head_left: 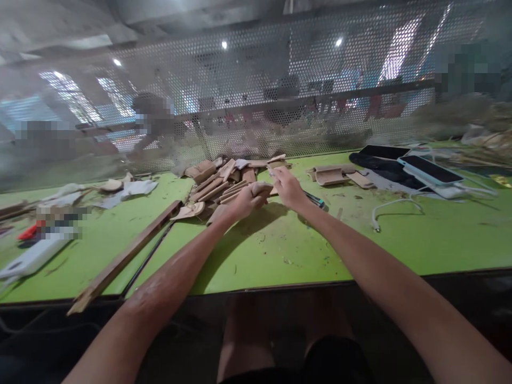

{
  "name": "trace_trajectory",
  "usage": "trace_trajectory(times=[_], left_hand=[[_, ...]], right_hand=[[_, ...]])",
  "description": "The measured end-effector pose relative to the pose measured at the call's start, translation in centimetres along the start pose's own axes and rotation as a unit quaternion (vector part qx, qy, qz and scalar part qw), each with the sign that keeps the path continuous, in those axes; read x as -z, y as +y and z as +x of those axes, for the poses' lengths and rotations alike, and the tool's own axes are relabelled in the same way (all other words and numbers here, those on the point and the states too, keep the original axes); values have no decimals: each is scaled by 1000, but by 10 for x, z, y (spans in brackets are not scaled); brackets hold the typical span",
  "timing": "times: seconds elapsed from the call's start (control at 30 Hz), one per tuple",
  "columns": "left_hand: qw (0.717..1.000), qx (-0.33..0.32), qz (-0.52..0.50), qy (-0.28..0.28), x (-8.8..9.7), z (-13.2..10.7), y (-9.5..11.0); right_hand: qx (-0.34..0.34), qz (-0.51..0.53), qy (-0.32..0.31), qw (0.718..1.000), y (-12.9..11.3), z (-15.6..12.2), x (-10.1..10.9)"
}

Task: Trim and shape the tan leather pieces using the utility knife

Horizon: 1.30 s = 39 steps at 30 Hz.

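My left hand (248, 201) is closed at the near right edge of a heap of brown bamboo pieces (212, 186), some curved and some flat. A tan bamboo piece (274, 190) shows between its fingertips and my other hand. My right hand (287, 186) is curled just to the right, with its fingers pinched; whatever they hold is too small and blurred to make out. Partly hidden behind my right wrist, a dark tool with a teal edge (314, 199) lies on the green table (272, 261).
Right of the heap lie curved bamboo pieces (332, 175), a phone (430, 168) and a white cable (394, 204). Leftward, a long wooden strip (128, 255) overhangs the front edge near a white power strip (40, 253). A perforated metal screen (240, 96) stands behind; people are beyond it.
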<state>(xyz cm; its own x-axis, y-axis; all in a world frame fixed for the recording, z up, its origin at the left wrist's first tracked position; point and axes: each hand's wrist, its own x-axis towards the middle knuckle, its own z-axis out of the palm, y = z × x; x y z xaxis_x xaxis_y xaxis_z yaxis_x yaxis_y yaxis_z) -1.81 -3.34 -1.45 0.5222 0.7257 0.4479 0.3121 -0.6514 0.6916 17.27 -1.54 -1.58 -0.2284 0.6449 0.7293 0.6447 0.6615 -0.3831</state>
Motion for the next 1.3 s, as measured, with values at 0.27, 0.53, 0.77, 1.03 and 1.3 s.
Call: trace_trajectory(times=[0.27,0.53,0.77,1.03,1.3], left_hand=[[997,38,-18,65,-1,-4,1],[981,38,7,189,1,-3,1],[932,34,69,353,17,-1,-4],[923,-24,255,286,15,-5,-4],[938,-5,266,223,19,-10,-1]], right_hand=[[-32,27,18,999,17,-3,-2],[-50,17,42,998,17,-4,-5],[-66,13,39,997,21,-6,-8],[-68,19,57,996,22,-5,-7],[-64,37,25,997,20,-5,-10]])
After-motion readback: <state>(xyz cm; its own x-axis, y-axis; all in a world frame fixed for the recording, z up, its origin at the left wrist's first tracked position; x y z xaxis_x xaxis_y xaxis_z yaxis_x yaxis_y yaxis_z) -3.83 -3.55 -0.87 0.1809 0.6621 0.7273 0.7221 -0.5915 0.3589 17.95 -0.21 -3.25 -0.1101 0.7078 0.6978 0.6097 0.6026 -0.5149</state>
